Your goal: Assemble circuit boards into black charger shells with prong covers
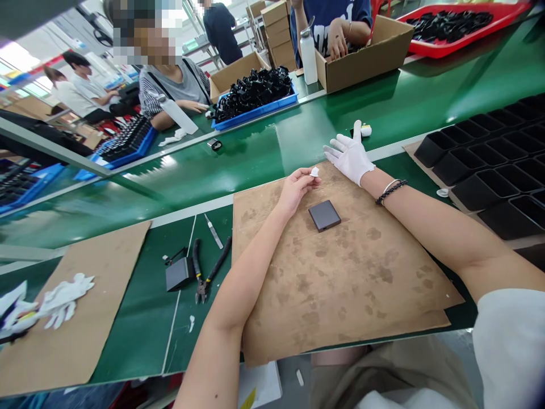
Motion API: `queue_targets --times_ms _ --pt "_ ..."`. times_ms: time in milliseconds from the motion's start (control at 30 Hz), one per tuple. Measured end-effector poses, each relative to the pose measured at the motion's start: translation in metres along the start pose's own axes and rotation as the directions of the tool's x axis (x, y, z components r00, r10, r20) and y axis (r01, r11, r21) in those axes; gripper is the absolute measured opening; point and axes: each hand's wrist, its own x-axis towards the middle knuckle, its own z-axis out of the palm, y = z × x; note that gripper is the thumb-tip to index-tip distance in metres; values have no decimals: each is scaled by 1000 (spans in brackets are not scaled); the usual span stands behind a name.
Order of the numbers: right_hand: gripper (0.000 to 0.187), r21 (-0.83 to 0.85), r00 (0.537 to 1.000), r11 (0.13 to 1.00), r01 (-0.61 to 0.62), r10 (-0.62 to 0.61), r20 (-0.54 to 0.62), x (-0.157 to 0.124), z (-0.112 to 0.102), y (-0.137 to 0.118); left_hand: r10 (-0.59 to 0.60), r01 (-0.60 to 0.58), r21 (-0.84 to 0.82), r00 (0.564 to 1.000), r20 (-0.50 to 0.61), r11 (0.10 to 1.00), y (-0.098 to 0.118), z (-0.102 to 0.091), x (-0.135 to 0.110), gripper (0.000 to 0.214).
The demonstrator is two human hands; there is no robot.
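My bare left hand (pixel 298 187) pinches a small white piece (pixel 314 171), perhaps paper or cloth, above the far edge of a stained cardboard sheet (pixel 340 295). A flat dark grey square box (pixel 325 216) with a small slot in its side lies on the cardboard, just nearer than that hand and apart from it. In a white glove, my right hand (pixel 349 157) is spread with its fingers apart at the edge of the green belt. It holds nothing. Beside its fingertips is a small black-and-white object (pixel 364 130), partly hidden.
Cutting pliers (pixel 204 284), tweezers (pixel 213 232) and a black box with a cable (pixel 179 275) lie left. White gloves (pixel 66 298) rest farther left. Black trays (pixel 489 165) stand right. Across the belt (pixel 255 153), people sit near a blue tray (pixel 255 108) of black parts and a carton (pixel 366 62).
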Motion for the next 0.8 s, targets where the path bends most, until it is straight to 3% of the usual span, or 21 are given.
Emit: queue_targets --times_ms 267,400,500,600,700,800 --pt "52 3 999 1000 -5 5 -38 10 -5 2 43 -46 153 999 27 987 -5 -1 0 12" --pt "68 4 999 1000 -9 9 -38 12 -5 2 61 -82 389 996 66 917 7 1 -3 9" --pt "79 21 998 999 -28 29 -49 11 -3 0 52 -94 649 995 84 755 38 -12 -13 3" --pt "77 32 997 998 -50 52 -57 11 -2 -1 33 -24 850 999 7 526 77 -43 -32 20" --pt "62 35 997 998 -53 54 -50 15 -3 0 78 73 940 991 -105 332 106 -75 -52 28" --pt "54 18 998 998 -53 54 -36 20 -5 3 94 95 971 989 -118 220 118 -81 -64 15"
